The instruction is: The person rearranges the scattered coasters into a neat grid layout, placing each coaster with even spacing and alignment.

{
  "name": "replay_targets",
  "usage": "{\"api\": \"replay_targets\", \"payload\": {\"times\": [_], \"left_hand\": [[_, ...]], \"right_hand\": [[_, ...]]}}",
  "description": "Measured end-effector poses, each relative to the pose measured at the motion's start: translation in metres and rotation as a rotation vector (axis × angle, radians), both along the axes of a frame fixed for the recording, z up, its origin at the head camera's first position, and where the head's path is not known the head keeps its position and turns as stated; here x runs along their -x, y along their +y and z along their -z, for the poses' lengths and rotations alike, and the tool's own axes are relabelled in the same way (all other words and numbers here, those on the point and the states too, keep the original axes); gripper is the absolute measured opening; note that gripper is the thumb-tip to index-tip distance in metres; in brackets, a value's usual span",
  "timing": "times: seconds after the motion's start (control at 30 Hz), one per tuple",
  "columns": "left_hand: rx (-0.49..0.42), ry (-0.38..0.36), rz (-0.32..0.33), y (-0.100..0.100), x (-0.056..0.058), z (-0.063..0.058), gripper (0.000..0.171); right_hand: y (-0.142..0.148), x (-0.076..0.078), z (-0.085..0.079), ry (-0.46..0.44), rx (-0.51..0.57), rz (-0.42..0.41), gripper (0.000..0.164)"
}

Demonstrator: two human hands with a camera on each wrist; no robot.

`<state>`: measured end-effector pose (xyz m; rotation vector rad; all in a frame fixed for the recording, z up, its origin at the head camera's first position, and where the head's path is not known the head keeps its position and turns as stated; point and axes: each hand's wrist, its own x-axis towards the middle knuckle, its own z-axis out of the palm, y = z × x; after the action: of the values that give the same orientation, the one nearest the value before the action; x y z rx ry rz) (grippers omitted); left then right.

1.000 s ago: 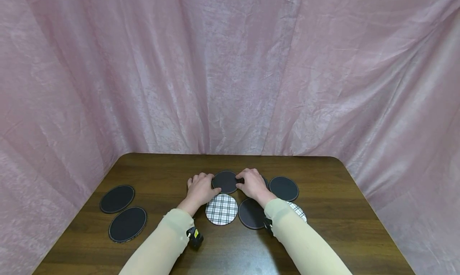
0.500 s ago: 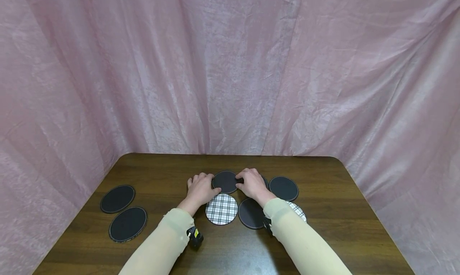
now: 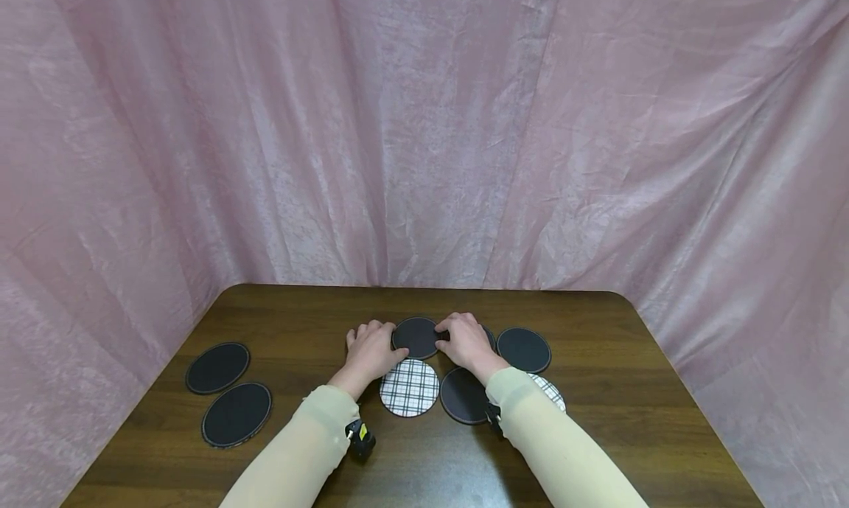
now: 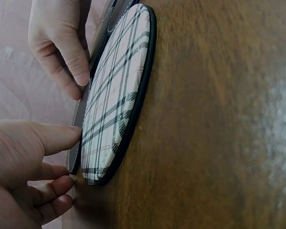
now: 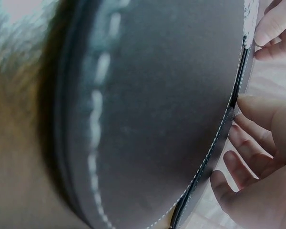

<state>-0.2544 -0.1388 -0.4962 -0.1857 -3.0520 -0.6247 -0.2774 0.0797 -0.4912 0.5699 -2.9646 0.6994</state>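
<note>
A round dark coaster with a stitched rim [image 3: 416, 338] lies toward the back of the table, between both hands. My left hand [image 3: 369, 351] holds its left edge, index finger behind and thumb in front. At the right edge, my right hand [image 3: 464, 341] grips it with thumb and index finger close together. Just in front sits a plaid white coaster [image 3: 409, 388], its dark base showing in the left wrist view. Beside that is another dark coaster [image 3: 463, 396], which fills much of the right wrist view. One more dark coaster [image 3: 491, 337] is mostly hidden behind the right hand.
Further right lie a dark coaster [image 3: 524, 349] and a plaid coaster [image 3: 549, 390] partly covered by the right sleeve. Two dark coasters, one farther back [image 3: 217, 368] and one nearer [image 3: 236, 415], rest at the left of the wooden table [image 3: 630, 434]. A pink curtain [image 3: 424, 124] hangs behind.
</note>
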Motion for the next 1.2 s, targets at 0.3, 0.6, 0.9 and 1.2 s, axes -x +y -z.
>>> {"api": "replay_targets", "payload": {"times": [0.3, 0.6, 0.9, 1.2], "left_hand": [[0.008, 0.012, -0.002, 0.000, -0.001, 0.000, 0.064], [0.011, 0.035, -0.005, -0.003, -0.006, -0.004, 0.063], [0.052, 0.064, -0.008, -0.019, -0.015, -0.013, 0.066], [0.075, 0.108, -0.018, -0.036, -0.029, -0.015, 0.068]], "right_hand": [[-0.001, -0.001, 0.002, 0.017, -0.001, 0.003, 0.033], [-0.007, -0.007, 0.002, 0.108, 0.019, -0.040, 0.041], [-0.021, -0.014, 0.002, 0.123, -0.063, -0.106, 0.054], [-0.038, -0.024, -0.004, 0.120, -0.126, -0.177, 0.068]]}}
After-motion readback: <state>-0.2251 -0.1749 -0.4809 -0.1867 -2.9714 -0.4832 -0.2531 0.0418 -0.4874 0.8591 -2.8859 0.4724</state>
